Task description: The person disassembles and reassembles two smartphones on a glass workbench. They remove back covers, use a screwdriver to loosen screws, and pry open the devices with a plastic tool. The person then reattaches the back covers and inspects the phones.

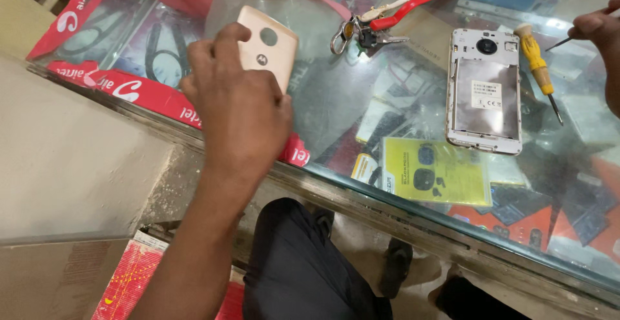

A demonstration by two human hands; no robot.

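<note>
Glass tabletop [336, 100] fills most of the view, a display case with packaged accessories visible under the glass and a red printed strip along its near edge.

Left hand [236, 110] over the left part of the tabletop, back of hand to camera, fingers curled and closed around the lower end of a beige phone back cover [268, 42]. Cover sticks up past the fingers, tilted, round camera hole at top. Can't tell if its lower edge touches the glass.

Phone body [484, 91] with back removed lies flat on the tabletop, well to the right of the cover, camera end away from the viewer, silver inner plate exposed.

Yellow-green packet [438, 170] just in front of the phone body; looks to be under the glass, can't confirm.

Right hand [600, 32] at the right frame edge, mostly cut off, fingers pinched shut on a thin metal tool [560, 42] pointing toward the phone body.

Yellow-handled screwdriver [539, 68] lies on the glass just right of the phone body, tip toward the viewer.

Key bunch [358, 36] with red lanyard [420, 0] lies at the far side, between cover and phone body.
</note>
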